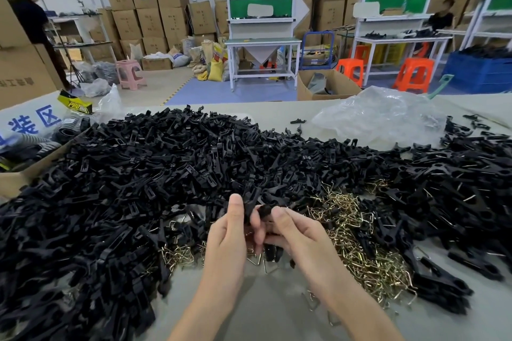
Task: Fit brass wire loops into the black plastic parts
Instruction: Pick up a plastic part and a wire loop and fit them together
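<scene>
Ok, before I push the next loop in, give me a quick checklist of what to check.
1. Part held firmly: left hand and right hand both pinch a black part above the table. Ok.
2. Loop in the fingers: none shows between them. Cannot tell.
3. Loop seated in the part: the fingers hide the slot. Cannot tell.
4. Loops in supply: a heap of brass loops lies just right of the hands. Ok.
5. Parts in supply: the parts pile fills the left and far side. Ok.
6. Working room: bare table lies under the wrists. Ok.
</scene>
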Available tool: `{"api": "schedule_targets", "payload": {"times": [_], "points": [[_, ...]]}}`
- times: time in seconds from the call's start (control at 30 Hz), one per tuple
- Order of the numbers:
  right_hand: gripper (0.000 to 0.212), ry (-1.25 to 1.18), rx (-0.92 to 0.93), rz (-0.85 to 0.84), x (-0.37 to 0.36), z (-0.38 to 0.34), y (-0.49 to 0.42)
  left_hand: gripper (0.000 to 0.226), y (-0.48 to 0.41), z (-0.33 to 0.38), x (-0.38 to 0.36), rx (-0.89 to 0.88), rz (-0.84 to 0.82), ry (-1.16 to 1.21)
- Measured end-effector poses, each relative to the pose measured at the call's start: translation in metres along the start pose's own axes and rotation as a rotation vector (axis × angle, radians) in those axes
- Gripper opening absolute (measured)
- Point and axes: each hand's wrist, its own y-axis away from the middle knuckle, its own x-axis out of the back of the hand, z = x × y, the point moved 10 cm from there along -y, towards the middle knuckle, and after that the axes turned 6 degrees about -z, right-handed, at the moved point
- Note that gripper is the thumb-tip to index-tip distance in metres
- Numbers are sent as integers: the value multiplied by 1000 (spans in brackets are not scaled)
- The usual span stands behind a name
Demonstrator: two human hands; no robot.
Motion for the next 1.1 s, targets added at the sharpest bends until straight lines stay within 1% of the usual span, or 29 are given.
{"api": "schedule_targets", "payload": {"times": [0.1, 0.2, 0.3, 0.37, 0.47, 0.57, 0.63, 0.73, 0.8, 0.83, 0.9, 1.0, 1.1], "points": [[23, -10, 33, 26, 2, -1, -1, 59, -1, -1, -3, 23, -44, 85], [27, -46, 6, 157, 18, 8, 0, 50, 0, 0, -9, 23, -80, 117], [30, -129, 2, 328, 44, 12, 3, 36, -1, 0, -1, 4, -17, 59], [26, -157, -5, 373, 51, 14, 4, 29, -1, 0, 4, -5, 8, 26], [17, -153, -31, 330, 47, 18, 2, 20, -3, -3, 1, -1, -21, -8], [18, -128, -49, 275, 40, 19, 0, 28, -1, -5, -3, -9, -42, -1], [20, -123, -59, 275, 40, 19, 1, 31, 2, -2, -2, -33, -29, 0], [22, -79, -53, 281, 41, 16, 2, 26, 3, 6, 2, -78, 20, -23], [19, -37, -43, 271, 41, 14, 2, 16, 1, 7, 1, -80, 14, 5], [19, -21, -39, 264, 41, 14, 2, 19, 0, 5, 0, -73, 2, 0], [21, 2, -30, 245, 39, 13, 2, 33, 0, 4, -3, -72, -30, -50], [24, 21, -10, 237, 38, 11, 2, 20, 1, 4, -4, -75, -36, -123], [25, 29, -12, 263, 42, 13, 2, 20, 0, 2, 2, -70, -2, -195]]}}
